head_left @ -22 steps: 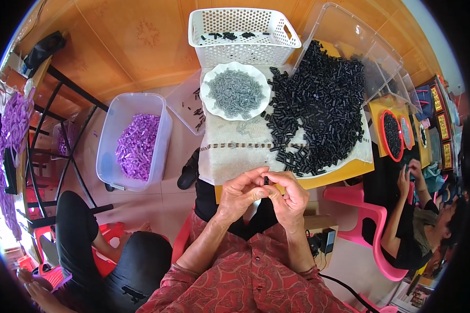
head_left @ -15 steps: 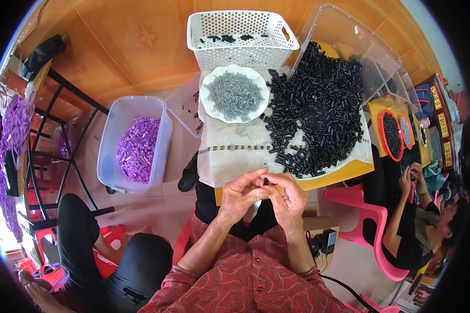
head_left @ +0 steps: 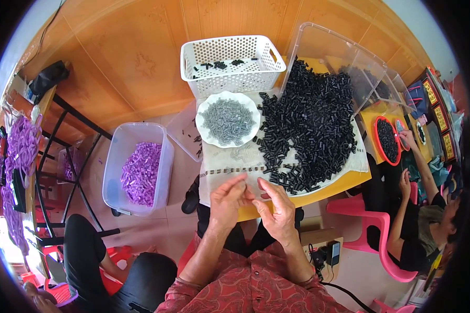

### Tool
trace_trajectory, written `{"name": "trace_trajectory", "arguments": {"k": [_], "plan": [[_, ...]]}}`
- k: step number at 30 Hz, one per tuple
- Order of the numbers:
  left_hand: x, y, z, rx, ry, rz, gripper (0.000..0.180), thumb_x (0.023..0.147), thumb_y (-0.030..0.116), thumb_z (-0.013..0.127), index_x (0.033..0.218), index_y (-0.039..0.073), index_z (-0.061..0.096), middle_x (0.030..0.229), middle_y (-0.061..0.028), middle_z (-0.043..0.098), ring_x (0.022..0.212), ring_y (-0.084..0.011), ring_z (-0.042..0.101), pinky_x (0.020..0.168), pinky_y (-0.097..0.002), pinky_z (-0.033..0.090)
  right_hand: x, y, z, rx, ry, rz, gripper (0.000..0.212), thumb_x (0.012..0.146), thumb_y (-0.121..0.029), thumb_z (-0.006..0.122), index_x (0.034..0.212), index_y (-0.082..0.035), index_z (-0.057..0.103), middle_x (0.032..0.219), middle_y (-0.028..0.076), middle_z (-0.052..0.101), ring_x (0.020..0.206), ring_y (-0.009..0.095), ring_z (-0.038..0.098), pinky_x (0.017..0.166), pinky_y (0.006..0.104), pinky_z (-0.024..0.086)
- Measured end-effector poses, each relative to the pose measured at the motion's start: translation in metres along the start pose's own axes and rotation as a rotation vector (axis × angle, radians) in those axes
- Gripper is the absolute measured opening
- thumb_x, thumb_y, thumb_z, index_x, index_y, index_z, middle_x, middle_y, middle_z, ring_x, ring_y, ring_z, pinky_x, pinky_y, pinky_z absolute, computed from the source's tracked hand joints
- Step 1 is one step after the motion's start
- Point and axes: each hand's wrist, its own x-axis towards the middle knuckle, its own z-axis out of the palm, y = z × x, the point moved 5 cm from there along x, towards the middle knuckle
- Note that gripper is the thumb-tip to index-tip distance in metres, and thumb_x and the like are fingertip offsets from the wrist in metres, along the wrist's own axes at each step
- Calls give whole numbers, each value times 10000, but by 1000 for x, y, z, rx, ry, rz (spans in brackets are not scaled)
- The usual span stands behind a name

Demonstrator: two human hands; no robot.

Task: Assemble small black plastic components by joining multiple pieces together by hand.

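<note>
My left hand (head_left: pixel 226 202) is above the near edge of the cloth-covered table, its fingers bent together; anything held in them is too small or hidden to make out. Beside it, my right hand (head_left: pixel 278 213) has thumb and forefinger apart, with nothing visible between them. Just beyond my hands lies a large heap of short black plastic pieces (head_left: pixel 313 125), spread over a white cloth (head_left: pixel 227 181). Left of the heap, a white scalloped plate (head_left: pixel 201 133) holds a mound of small clear-grey plastic pieces (head_left: pixel 227 122).
A white perforated basket (head_left: pixel 235 83) with a few black pieces stands at the back. A tipped clear bin (head_left: pixel 344 44) is behind the heap. On the floor at left, a clear tub (head_left: pixel 167 172) contains purple pieces (head_left: pixel 141 175). People sit at both sides, near a pink chair (head_left: pixel 373 227).
My fingertips, together around a small black piece earlier, have drawn apart; that piece no longer shows. The view has tilted upward. The person at right has stretched a hand toward the red tray.
</note>
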Motion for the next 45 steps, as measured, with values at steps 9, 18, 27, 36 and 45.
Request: {"name": "trace_trajectory", "arguments": {"k": [9, 18, 27, 36, 45], "plan": [[159, 126, 66, 204, -153, 329, 179, 908, 103, 557, 926, -68, 607, 780, -99, 623, 630, -169, 609, 598, -298, 526, -8, 18, -6, -134, 15, -51, 232, 764, 25, 643, 995, 23, 619, 934, 159, 651, 808, 320, 617, 705, 361, 506], [180, 146, 88, 91, -87, 374, 359, 915, 150, 589, 1105, -140, 500, 894, -189, 612, 744, -263, 629, 680, -374, 565, -3, 30, -24, -237, 91, -67, 171, 764, 43, 632, 932, 10, 629, 883, 142, 650, 784, 321, 614, 687, 373, 496], [64, 35, 27, 405, -18, 180, 240, 907, 112, 586, 1078, -57, 592, 877, -124, 655, 640, -150, 627, 623, -293, 549, 32, 71, -64, -639, 346, 84, 121, 750, -1, 665, 859, -49, 643, 811, 105, 570, 757, 295, 568, 639, 393, 463], [23, -19, 7, 457, -63, 10, 181, 879, 72, 620, 1017, -45, 612, 856, -89, 652, 655, -113, 633, 576, -240, 542, 58, 96, -61, -878, 257, 205, 119, 728, -97, 718, 832, -58, 675, 806, 92, 545, 774, 285, 561, 636, 403, 472], [30, 2, 45, 1283, -107, 686, 89, 775, 22, 669, 864, 18, 668, 772, -104, 602, 640, -227, 618, 569, -337, 487, 59, 96, -63, -840, 263, 154, 49, 770, -60, 670, 811, -59, 644, 773, 103, 545, 750, 299, 567, 612, 411, 469]]}}
